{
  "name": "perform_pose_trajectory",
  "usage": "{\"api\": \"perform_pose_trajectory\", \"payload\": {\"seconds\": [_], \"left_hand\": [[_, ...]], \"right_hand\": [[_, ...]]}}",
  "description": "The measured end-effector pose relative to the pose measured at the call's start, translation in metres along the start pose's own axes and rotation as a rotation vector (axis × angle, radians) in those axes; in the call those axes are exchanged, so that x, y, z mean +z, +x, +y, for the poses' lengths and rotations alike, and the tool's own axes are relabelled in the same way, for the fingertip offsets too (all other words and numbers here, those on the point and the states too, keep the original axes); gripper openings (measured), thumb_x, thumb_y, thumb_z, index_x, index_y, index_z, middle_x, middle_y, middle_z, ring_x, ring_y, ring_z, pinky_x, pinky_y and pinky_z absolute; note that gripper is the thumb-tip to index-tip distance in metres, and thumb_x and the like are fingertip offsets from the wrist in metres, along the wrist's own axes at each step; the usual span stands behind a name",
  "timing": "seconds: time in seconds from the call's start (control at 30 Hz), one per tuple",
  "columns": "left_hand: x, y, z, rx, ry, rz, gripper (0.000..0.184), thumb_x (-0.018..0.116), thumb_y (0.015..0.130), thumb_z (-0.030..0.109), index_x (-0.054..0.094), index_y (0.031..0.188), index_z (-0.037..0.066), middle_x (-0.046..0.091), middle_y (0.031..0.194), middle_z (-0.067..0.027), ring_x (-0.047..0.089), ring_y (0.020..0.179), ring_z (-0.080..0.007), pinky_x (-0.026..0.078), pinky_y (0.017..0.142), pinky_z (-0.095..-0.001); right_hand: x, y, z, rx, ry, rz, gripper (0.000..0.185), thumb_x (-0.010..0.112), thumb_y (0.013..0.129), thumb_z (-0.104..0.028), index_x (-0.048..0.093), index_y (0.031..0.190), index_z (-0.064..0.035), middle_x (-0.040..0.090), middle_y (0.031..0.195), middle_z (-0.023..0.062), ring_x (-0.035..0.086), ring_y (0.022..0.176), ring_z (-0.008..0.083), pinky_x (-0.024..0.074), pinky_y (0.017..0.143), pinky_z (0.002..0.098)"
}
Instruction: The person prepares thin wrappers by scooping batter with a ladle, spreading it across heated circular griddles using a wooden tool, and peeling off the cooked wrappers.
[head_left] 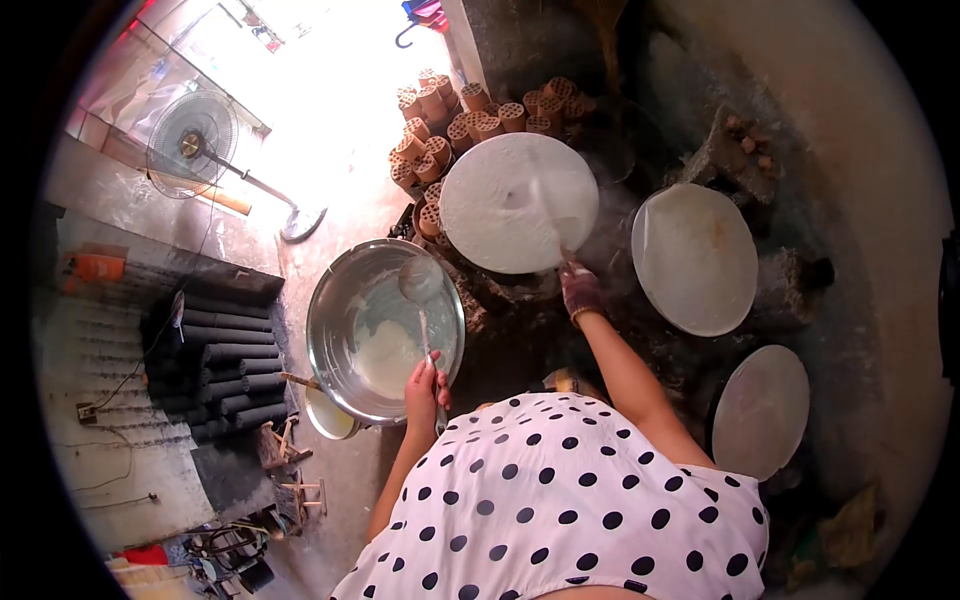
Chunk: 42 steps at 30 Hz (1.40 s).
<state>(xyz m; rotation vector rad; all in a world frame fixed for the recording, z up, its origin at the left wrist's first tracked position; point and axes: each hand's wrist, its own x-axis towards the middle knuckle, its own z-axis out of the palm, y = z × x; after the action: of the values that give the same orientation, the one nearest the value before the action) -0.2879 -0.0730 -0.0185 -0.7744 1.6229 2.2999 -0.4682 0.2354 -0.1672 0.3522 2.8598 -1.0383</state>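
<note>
Head view, left grip [424, 392] clasping ladle [421, 280], right grip [581, 289] closed around tool [567, 255] by white disc [500, 215]

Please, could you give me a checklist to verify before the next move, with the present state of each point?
1. Left hand grips the ladle: ok.
2. Ladle bowl within the outline of the metal basin: ok.
3. White liquid available in the basin: ok.
4. Right hand away from the large white disc: not ok, it is at the edge.
5. Heat under the disc: cannot tell, underside hidden.
</note>
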Motion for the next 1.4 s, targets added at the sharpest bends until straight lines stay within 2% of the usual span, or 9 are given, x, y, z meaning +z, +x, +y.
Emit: {"api": "perform_pose_trajectory", "payload": {"seconds": [0.07, 0.2, 0.43, 0.6, 0.97, 1.1, 1.17, 1.33, 1.4], "left_hand": [[0.001, -0.003, 0.005, -0.021, 0.029, -0.008, 0.039, 0.041, 0.099, 0.024, 0.042, 0.131, 0.001, 0.048, 0.068, -0.0006, 0.039, 0.040, -0.0077, 0.035, 0.036, -0.0237], [0.005, -0.009, 0.012, 0.003, 0.131, -0.049, 0.038, 0.041, 0.099, 0.023, 0.044, 0.130, 0.001, 0.048, 0.069, -0.0009, 0.039, 0.041, -0.0072, 0.035, 0.036, -0.0230], [0.005, -0.003, 0.000, -0.075, 0.031, -0.124, 0.038, 0.040, 0.099, 0.022, 0.044, 0.131, 0.001, 0.049, 0.071, -0.0012, 0.041, 0.042, -0.0074, 0.036, 0.036, -0.0225], [0.011, 0.003, 0.003, -0.111, 0.066, -0.172, 0.038, 0.042, 0.098, 0.020, 0.044, 0.132, 0.002, 0.050, 0.071, -0.0012, 0.041, 0.042, -0.0074, 0.036, 0.037, -0.0220], [0.047, 0.130, 0.030, -0.092, 0.243, -0.219, 0.031, 0.045, 0.095, 0.017, 0.054, 0.122, 0.003, 0.053, 0.068, -0.0014, 0.046, 0.042, -0.0091, 0.036, 0.036, -0.0227], [0.082, 0.146, 0.042, 0.010, 0.295, -0.123, 0.016, 0.047, 0.095, 0.019, 0.055, 0.096, 0.005, 0.050, 0.061, -0.0024, 0.045, 0.040, -0.0126, 0.037, 0.035, -0.0272], [0.099, 0.152, 0.035, 0.030, 0.314, -0.085, 0.016, 0.047, 0.095, 0.019, 0.054, 0.090, 0.005, 0.050, 0.060, -0.0031, 0.045, 0.040, -0.0132, 0.037, 0.035, -0.0278], [0.127, 0.155, 0.034, -0.072, 0.039, -0.007, 0.020, 0.049, 0.094, 0.022, 0.050, 0.083, 0.006, 0.049, 0.059, -0.0017, 0.045, 0.041, -0.0122, 0.038, 0.036, -0.0267], [0.091, 0.147, 0.051, -0.296, -0.435, -0.289, 0.023, 0.046, 0.097, 0.020, 0.050, 0.114, 0.005, 0.046, 0.066, 0.0029, 0.041, 0.042, -0.0050, 0.034, 0.037, -0.0200]], "right_hand": [[0.000, 0.024, -0.001, -0.376, 0.053, -0.112, 0.045, 0.049, 0.093, -0.034, 0.051, 0.131, -0.0109, 0.061, 0.117, 0.0175, 0.061, 0.104, 0.0328, 0.0469, 0.089, 0.0400], [-0.035, -0.004, 0.001, 0.315, 0.495, 0.128, 0.046, 0.048, 0.093, -0.036, 0.053, 0.129, -0.0086, 0.063, 0.115, 0.0165, 0.062, 0.103, 0.0307, 0.0482, 0.087, 0.0389], [-0.018, 0.028, 0.021, -0.341, -0.091, 0.227, 0.034, 0.049, 0.094, -0.024, 0.059, 0.122, -0.0072, 0.065, 0.112, 0.0152, 0.065, 0.092, 0.0287, 0.0499, 0.077, 0.0339], [-0.004, 0.018, 0.033, 0.117, 0.542, -0.196, 0.035, 0.052, 0.092, -0.015, 0.057, 0.126, -0.0081, 0.062, 0.122, 0.0069, 0.059, 0.107, 0.0211, 0.0450, 0.092, 0.0325], [-0.021, -0.003, 0.082, -0.091, 0.622, -0.261, 0.031, 0.056, 0.090, -0.026, 0.062, 0.117, -0.0104, 0.066, 0.094, 0.0161, 0.062, 0.084, 0.0343, 0.0489, 0.074, 0.0404], [-0.032, -0.057, 0.051, -0.396, 0.156, 0.319, 0.031, 0.055, 0.090, -0.027, 0.061, 0.117, -0.0138, 0.065, 0.090, 0.0183, 0.061, 0.081, 0.0374, 0.0483, 0.072, 0.0432], [-0.020, -0.082, 0.001, 0.103, -0.015, 0.076, 0.034, 0.057, 0.088, -0.028, 0.060, 0.119, -0.0143, 0.065, 0.089, 0.0175, 0.061, 0.082, 0.0376, 0.0489, 0.073, 0.0425], [0.037, -0.061, -0.025, 0.118, 0.551, -0.174, 0.039, 0.058, 0.089, -0.030, 0.058, 0.124, -0.0114, 0.067, 0.093, 0.0177, 0.064, 0.082, 0.0321, 0.0497, 0.071, 0.0406], [0.001, -0.074, -0.043, 0.360, 0.790, -0.364, 0.042, 0.056, 0.091, -0.033, 0.057, 0.125, -0.0094, 0.067, 0.097, 0.0173, 0.066, 0.084, 0.0283, 0.0505, 0.071, 0.0390]]}}
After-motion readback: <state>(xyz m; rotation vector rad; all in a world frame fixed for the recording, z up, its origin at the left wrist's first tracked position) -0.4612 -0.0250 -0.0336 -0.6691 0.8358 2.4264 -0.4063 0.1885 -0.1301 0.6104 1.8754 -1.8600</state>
